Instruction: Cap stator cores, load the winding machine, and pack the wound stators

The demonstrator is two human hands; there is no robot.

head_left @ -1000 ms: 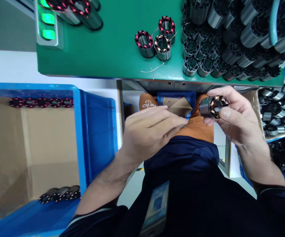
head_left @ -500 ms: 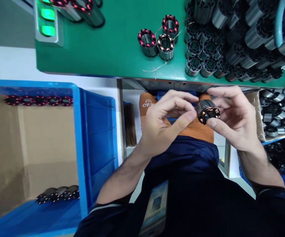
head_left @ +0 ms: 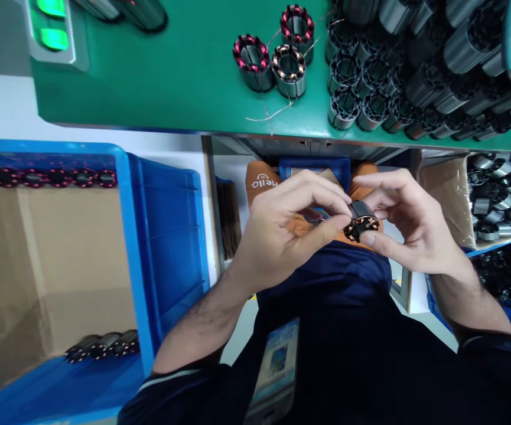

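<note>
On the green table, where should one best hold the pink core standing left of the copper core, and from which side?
I would hold the pink core by its round outer wall, below the winding, coming from the left: it stands upright, and the copper core crowds its right side.

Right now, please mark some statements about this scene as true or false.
1. The right hand holds a dark metal cylinder with copper wire. True.
2. The blue plastic crate holds one cylinder row only. False: a red-wound row and a darker row show.
3. Two red-wound metal cylinders and one copper-wound cylinder stand on the green tabletop. True.
4. The left hand lies on that tabletop. False: its fingers are at the held cylinder.
</note>
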